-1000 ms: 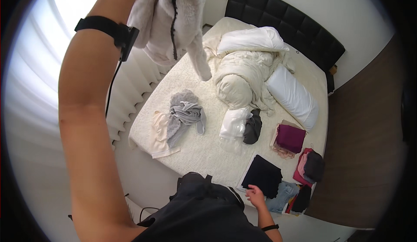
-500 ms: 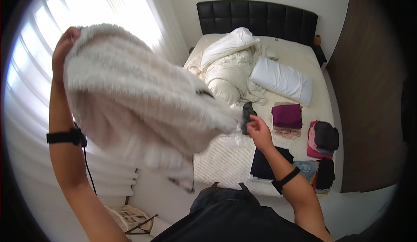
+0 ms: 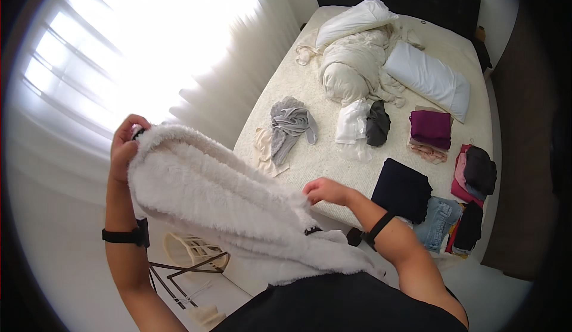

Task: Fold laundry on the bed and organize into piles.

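Evidently mid-fold: fluffy white garment (image 3: 238, 207) stretched in the air before the chest, left hand (image 3: 124, 147) pinching one end, right hand (image 3: 325, 190) gripping the other. Not yet folded; folded stacks (image 3: 429, 131) already on bed (image 3: 316, 159), grey garment (image 3: 289, 123) loose.

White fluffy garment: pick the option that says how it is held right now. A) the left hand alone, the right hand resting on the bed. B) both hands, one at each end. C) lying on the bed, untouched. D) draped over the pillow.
B: the left hand grips one end of the white fluffy garment and the right hand grips the other, in front of the bed.
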Tool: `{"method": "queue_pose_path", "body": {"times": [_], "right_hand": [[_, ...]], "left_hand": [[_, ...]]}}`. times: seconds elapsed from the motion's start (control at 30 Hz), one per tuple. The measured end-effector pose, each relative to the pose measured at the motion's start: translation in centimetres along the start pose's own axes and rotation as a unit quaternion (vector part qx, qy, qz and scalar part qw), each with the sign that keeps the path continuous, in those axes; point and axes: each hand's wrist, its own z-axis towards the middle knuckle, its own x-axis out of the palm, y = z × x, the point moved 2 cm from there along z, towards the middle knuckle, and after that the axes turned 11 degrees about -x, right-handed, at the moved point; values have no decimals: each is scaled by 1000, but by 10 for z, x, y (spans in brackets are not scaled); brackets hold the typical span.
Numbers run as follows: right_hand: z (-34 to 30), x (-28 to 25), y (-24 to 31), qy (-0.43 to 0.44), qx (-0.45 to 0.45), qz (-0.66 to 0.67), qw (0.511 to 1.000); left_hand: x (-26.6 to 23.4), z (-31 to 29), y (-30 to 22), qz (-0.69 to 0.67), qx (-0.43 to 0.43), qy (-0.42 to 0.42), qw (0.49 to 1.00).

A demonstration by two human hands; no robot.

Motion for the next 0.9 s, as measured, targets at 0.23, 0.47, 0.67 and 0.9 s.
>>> {"method": "queue_pose_path", "body": {"times": [0.23, 0.47, 0.67, 0.9], "right_hand": [[17, -10, 10, -241, -67, 169, 953], [68, 147, 47, -171, -63, 267, 946], [114, 152, 91, -179, -121, 39, 976], [46, 221, 237, -235, -195, -49, 951]], "left_hand": [[-12, -58, 55, 167, -62, -22, 984], [108, -119, 105, 234, 73, 274, 930], [161, -172, 230, 191, 171, 361, 897], [55, -112, 297, 14, 69, -38, 997]]}}
